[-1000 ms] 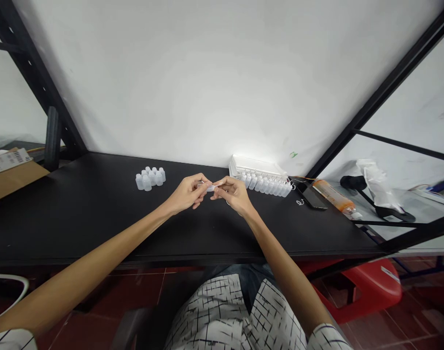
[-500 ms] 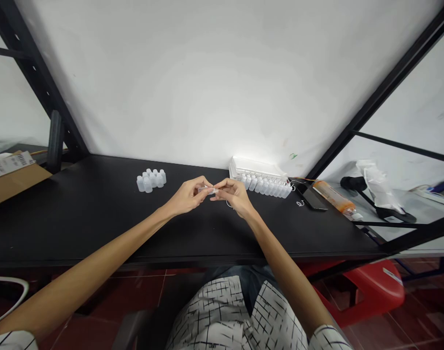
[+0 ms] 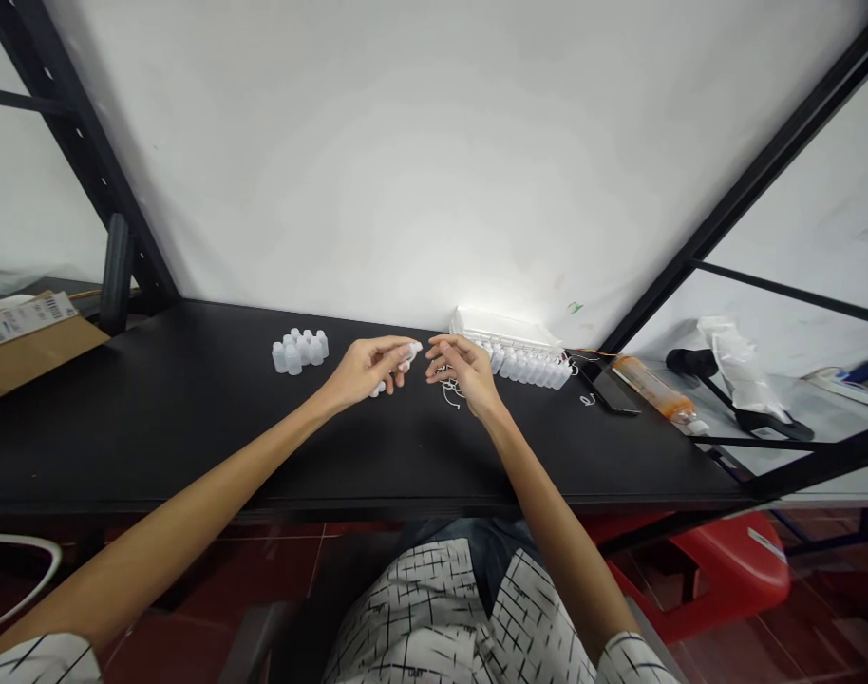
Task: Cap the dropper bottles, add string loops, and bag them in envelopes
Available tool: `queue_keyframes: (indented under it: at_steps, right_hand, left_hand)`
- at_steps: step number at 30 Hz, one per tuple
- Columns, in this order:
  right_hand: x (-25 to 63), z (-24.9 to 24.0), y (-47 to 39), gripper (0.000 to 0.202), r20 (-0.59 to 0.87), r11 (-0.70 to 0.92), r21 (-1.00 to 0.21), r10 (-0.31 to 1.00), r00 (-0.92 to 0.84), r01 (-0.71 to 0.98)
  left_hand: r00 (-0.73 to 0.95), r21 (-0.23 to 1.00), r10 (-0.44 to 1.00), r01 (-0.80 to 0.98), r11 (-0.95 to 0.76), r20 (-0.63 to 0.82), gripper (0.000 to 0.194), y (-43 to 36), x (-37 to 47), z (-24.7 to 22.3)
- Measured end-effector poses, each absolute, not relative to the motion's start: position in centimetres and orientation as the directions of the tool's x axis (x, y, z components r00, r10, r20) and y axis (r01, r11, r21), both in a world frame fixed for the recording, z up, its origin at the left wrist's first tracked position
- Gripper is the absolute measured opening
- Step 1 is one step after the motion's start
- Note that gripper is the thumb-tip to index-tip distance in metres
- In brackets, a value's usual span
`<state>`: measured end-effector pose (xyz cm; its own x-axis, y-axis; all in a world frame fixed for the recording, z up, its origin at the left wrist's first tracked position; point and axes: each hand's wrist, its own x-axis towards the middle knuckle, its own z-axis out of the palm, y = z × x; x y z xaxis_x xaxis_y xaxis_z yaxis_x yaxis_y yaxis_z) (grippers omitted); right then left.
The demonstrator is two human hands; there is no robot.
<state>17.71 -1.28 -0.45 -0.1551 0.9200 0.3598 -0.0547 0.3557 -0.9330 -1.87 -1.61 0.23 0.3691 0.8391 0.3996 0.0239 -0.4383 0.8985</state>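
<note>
Pinched in my left hand (image 3: 373, 369) is a small white plastic bottle (image 3: 414, 351), its narrow top pointing right and its body mostly hidden by the fingers. Across a short gap, my right hand (image 3: 463, 369) hovers with loosely bent fingers apart and nothing visible in them. White cord loops (image 3: 448, 388) lie on the table below the right hand. Another small white piece (image 3: 378, 388) shows under the left fingers; its kind cannot be made out. To the left stands a cluster of small white bottles (image 3: 292, 359). A row of similar bottles (image 3: 534, 367) lines up at right.
Behind the bottle row, a white box-like pack (image 3: 509, 328) rests against the wall. A dark phone (image 3: 613, 391) and an orange-ended clear bottle (image 3: 654, 388) lie to the right. A cardboard box (image 3: 42, 342) sits at far left; black shelf posts flank the table (image 3: 156, 427).
My hands have come apart from where they met. The right hand has let go of the small bottle, which stays in the left. White cord loops now show more fully.
</note>
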Motion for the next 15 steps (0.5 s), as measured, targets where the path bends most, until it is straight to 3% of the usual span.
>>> queue_keyframes:
  at_steps: [4,8,11,15]
  right_hand:
    - [17.1,-1.3,0.2,0.023,0.429,0.441,-0.85,0.897,-0.107,0.288]
    - [14.6,-1.2,0.6,0.013,0.444,0.487,-0.544,0.858,-0.258,0.683]
    - [12.7,-1.0,-0.1,0.015,0.37,0.48,-0.345,0.859,-0.353,0.806]
    - [12.0,-1.0,-0.8,0.019,0.298,0.496,-0.243,0.856,-0.422,0.834]
  left_hand:
    - [0.177,0.893,0.875,-0.102,-0.439,0.451,0.04,-0.8,-2.6,0.6]
    - [0.117,0.887,0.879,-0.077,-0.456,0.462,0.033,0.0,-2.9,-0.1]
    - [0.094,0.887,0.883,-0.018,-0.461,0.46,0.023,0.4,-3.0,-0.6]
    - [0.075,0.88,0.882,0.065,-0.471,0.466,0.013,0.2,-2.9,-0.8]
